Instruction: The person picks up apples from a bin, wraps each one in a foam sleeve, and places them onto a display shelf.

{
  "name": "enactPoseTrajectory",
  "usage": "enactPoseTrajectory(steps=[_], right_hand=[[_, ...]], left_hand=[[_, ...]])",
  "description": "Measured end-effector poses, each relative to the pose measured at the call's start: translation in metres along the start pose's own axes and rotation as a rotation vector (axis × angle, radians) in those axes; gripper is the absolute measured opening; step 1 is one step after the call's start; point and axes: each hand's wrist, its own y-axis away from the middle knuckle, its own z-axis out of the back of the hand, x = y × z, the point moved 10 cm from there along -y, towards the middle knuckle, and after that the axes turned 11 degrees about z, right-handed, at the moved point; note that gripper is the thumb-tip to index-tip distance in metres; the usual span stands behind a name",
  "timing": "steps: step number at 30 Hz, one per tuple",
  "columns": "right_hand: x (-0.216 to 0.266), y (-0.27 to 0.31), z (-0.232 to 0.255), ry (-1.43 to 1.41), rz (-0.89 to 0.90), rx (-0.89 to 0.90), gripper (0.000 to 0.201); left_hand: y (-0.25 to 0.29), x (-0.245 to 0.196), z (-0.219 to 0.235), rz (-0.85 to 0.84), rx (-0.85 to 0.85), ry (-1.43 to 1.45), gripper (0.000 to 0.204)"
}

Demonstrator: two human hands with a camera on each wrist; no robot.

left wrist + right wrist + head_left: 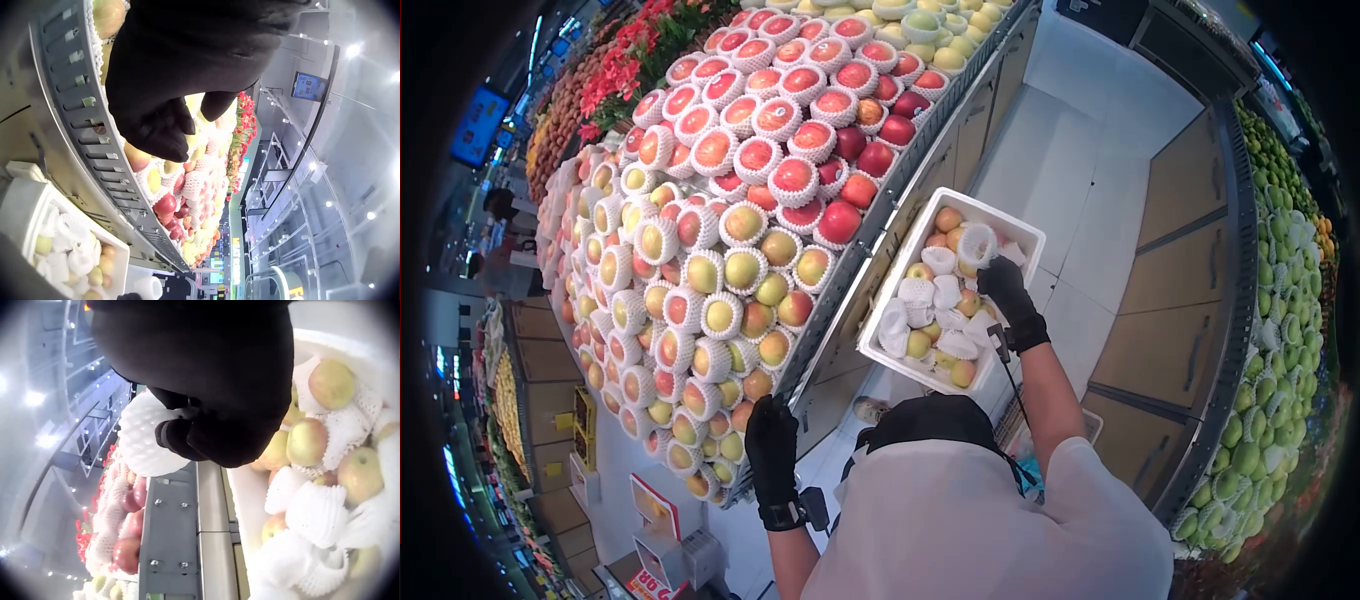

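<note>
My right hand (1006, 290), in a black glove, pinches a white foam fruit sleeve (978, 245) above a white foam box (890, 352). In the right wrist view the sleeve (147, 434) bulges beyond the gloved fingers (178, 439); whether a fruit is inside, I cannot tell. Red-yellow apples (962, 373) and loose foam sleeves (916, 292) fill the box. My left hand (771, 440), also black-gloved, is at the front edge of the apple display with its fingers loosely curled. Apples (137, 156) show just behind those fingers in the left wrist view.
A slanted display of sleeved red apples (793, 175) and yellow-red apples (720, 315) rises at left, edged by a grey rail (850, 265). Across the pale aisle floor (1100, 215) stands a counter (1165, 290) of green fruit (1250, 420). Red flowers (625, 60) top the display.
</note>
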Motion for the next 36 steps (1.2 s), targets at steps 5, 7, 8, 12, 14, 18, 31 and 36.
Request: enactPoseTrajectory(steps=[5, 7, 8, 12, 14, 18, 31, 36], right_hand=[[0.113, -0.003, -0.012, -0.045, 0.401, 0.023, 0.019], [0.153, 0.002, -0.030, -0.197, 0.394, 0.180, 0.017], [0.176, 0.004, -0.041, -0.255, 0.453, 0.251, 0.016], [0.214, 0.023, -0.122, -0.637, 0.324, 0.620, 0.013], [0.253, 0.043, -0.148, -0.724, 0.452, 0.786, 0.026], [0.256, 0.085, -0.201, -1.003, -0.161, 1.105, 0.032], [0.201, 0.046, -0.176, -0.661, 0.105, 0.775, 0.023], [0.114, 0.025, -0.115, -0.511, -0.076, 0.389, 0.019]], left_hand=[[-0.012, 0.001, -0.032, 0.113, 0.192, 0.262, 0.036], [-0.011, -0.016, -0.048, 0.131, 0.214, 0.267, 0.038], [-0.015, -0.012, -0.053, 0.157, 0.261, 0.332, 0.039], [-0.026, -0.011, -0.086, 0.263, 0.377, 0.474, 0.041], [-0.026, -0.022, -0.105, 0.222, 0.393, 0.312, 0.041], [-0.025, -0.011, -0.115, 0.346, 0.445, 0.600, 0.038], [-0.025, 0.053, -0.026, 0.417, 0.197, 0.940, 0.046], [-0.007, 0.032, 0.010, 0.249, -0.040, 0.736, 0.043]])
